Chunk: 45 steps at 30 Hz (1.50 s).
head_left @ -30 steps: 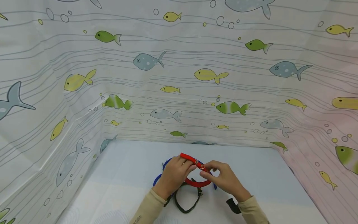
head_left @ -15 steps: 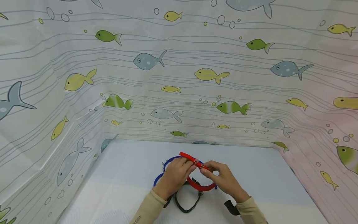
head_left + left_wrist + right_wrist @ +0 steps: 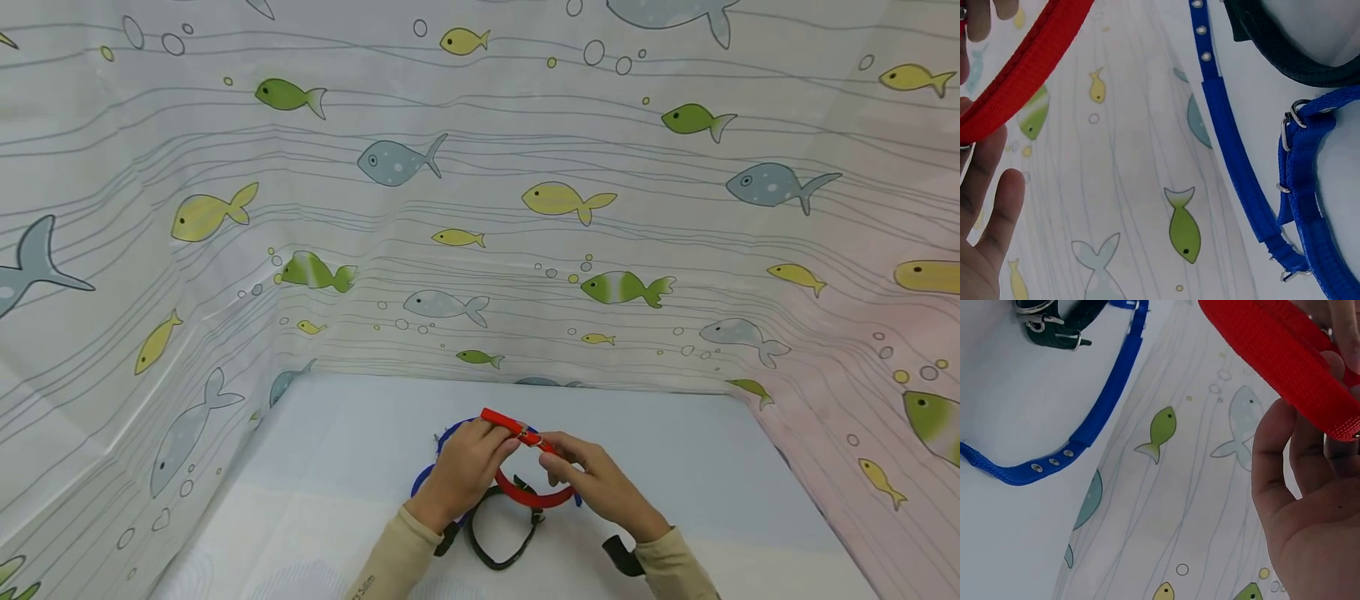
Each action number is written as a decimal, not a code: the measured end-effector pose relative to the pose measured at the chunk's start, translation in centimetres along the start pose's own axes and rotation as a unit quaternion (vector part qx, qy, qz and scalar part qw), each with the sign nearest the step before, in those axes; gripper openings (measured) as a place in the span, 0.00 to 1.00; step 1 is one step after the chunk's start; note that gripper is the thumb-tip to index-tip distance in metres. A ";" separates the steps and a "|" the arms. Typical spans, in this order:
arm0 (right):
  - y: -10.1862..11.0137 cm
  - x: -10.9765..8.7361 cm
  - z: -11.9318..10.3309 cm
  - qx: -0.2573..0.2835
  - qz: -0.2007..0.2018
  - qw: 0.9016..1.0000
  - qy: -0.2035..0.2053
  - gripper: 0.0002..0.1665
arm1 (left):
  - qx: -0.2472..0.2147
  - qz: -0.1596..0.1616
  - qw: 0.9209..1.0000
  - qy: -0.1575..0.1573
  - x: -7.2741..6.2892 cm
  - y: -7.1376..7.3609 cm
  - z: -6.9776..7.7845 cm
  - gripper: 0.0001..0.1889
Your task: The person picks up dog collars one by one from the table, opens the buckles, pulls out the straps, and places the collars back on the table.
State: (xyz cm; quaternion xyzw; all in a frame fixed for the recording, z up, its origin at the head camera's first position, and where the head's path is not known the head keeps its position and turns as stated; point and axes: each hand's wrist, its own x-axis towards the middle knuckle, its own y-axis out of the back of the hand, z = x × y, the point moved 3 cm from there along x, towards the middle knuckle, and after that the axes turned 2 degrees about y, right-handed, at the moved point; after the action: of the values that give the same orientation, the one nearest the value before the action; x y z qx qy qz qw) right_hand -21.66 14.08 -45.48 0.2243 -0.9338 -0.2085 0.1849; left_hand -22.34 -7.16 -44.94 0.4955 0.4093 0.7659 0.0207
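Observation:
Both hands hold a red buckled collar (image 3: pixel 537 500) up over the table, its loop hanging below them. My left hand (image 3: pixel 463 468) grips the strap beside the metal buckle, and the strap's free end sticks out past its fingers. On the other side of the buckle, my right hand (image 3: pixel 603 482) pinches the strap between thumb and fingers. In the right wrist view the red webbing (image 3: pixel 1285 362) runs across the curled fingers. Blue collar straps (image 3: pixel 1238 162) with metal eyelets and rings lie behind and beneath the hands. A dark green collar (image 3: pixel 495 562) lies nearer the person.
A black band piece (image 3: pixel 622 556) shows beside the right sleeve (image 3: pixel 675 567), and a dark piece (image 3: pixel 447 540) beside the left one. The pale table (image 3: pixel 337 433) is bordered by upright sheets (image 3: pixel 480 275) printed with fish.
The right thumb and fingers have shifted slightly at the buckle, and the red loop has swung a little. My left hand stays nearly in place.

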 end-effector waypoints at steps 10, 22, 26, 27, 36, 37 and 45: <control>-0.2 0.6 -0.2 -0.080 0.076 0.994 0.018 0.09 | 0.001 -0.021 1.000 0.005 0.0 -0.4 0.3 0.07; -0.1 0.7 -0.3 -0.041 0.080 0.996 0.014 0.06 | -0.014 -0.014 1.000 0.014 0.2 -0.1 0.5 0.12; -0.1 0.5 -0.1 -0.038 0.068 0.997 0.002 0.06 | -0.009 -0.011 1.000 0.010 0.2 -0.1 0.4 0.12; -0.1 0.5 -0.1 -0.040 0.065 0.997 0.000 0.07 | -0.006 -0.009 1.000 0.008 0.2 -0.1 0.4 0.12; 0.0 0.4 -0.2 -0.029 0.038 0.999 0.014 0.12 | -0.018 -0.002 1.000 0.008 0.2 0.1 0.0 0.08; 0.0 0.4 -0.2 -0.036 0.046 0.998 0.018 0.11 | -0.017 -0.001 1.000 0.006 0.2 0.1 0.1 0.07; 0.2 0.7 -0.9 -0.062 0.088 0.994 0.034 0.06 | -0.014 0.008 1.000 -0.007 0.3 0.0 0.4 0.08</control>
State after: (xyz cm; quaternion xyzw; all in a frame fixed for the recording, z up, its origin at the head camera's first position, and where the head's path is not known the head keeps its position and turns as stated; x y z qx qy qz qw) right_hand -21.92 13.65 -44.42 0.1363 -0.9284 -0.2408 0.2480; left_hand -22.19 -6.80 -44.67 0.5036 0.3946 0.7682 0.0247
